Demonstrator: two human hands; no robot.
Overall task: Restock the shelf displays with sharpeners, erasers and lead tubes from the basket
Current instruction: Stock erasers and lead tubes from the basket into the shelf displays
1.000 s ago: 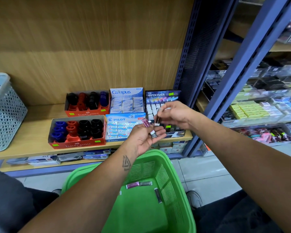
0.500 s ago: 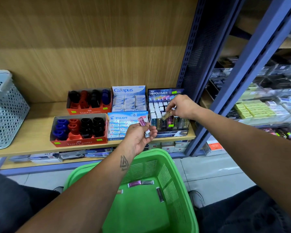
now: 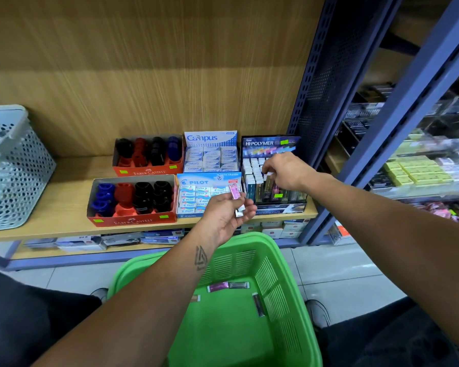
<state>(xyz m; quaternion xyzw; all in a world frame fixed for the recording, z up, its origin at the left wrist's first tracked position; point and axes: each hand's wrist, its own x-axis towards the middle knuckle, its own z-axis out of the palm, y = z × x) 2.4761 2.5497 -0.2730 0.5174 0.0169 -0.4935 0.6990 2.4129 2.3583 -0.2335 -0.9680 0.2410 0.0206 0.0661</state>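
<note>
My right hand (image 3: 285,172) reaches over the black Hi-Polymer lead display (image 3: 272,178) and pinches a gold lead tube (image 3: 267,181) by its top, standing upright among the front row. My left hand (image 3: 227,217) hovers in front of the shelf edge, palm up, holding a pink lead tube (image 3: 234,191) and a second clear tube below it. The green basket (image 3: 289,274) sits below on my lap, with several lead tubes (image 3: 217,286) lying on its floor.
On the wooden shelf (image 3: 69,186) stand two Faber-Castell sharpener boxes (image 3: 133,200), a Campus eraser box (image 3: 210,154) and a Pilot eraser box (image 3: 196,197). A grey perforated basket (image 3: 13,168) stands at the left. A blue shelf post (image 3: 326,83) rises just right of the lead display.
My right hand took a gold tube from my left hand, carried it to the lead display and lowered it into the front row. My left hand stayed in place with its tubes.
</note>
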